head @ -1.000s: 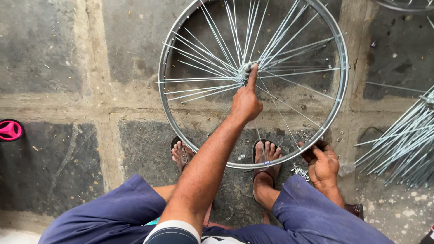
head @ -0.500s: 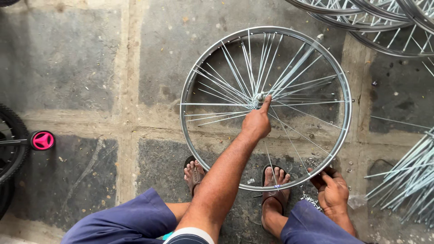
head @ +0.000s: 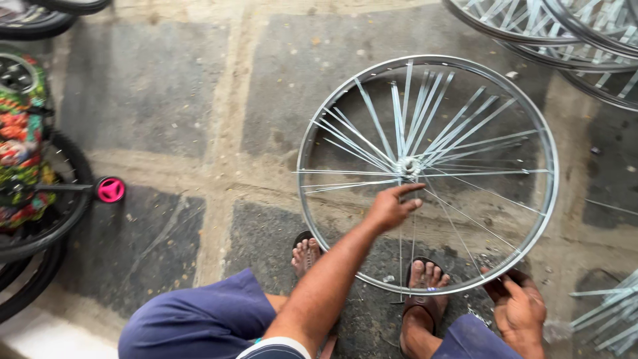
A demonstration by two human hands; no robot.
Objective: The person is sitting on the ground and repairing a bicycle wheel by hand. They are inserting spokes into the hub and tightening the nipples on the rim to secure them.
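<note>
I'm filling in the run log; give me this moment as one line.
left hand: by hub, fingers among spokes | right hand: on wheel rim | wheel flat on stone floor, feet beneath

Person, seated: dark blue trousers (head: pixel 193 319); short sleeve with white cuff (head: pixel 279 347); dark sandals (head: pixel 419 306); bare forearms; left hand (head: pixel 391 207), right hand (head: pixel 522 312) ungloved.

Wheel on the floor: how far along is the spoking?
Done: many spokes fan from the hub across the rim's upper half. In hand: left hand reaches near the hub; right hand grips the rim. Left: the lower half holds few spokes.
</note>
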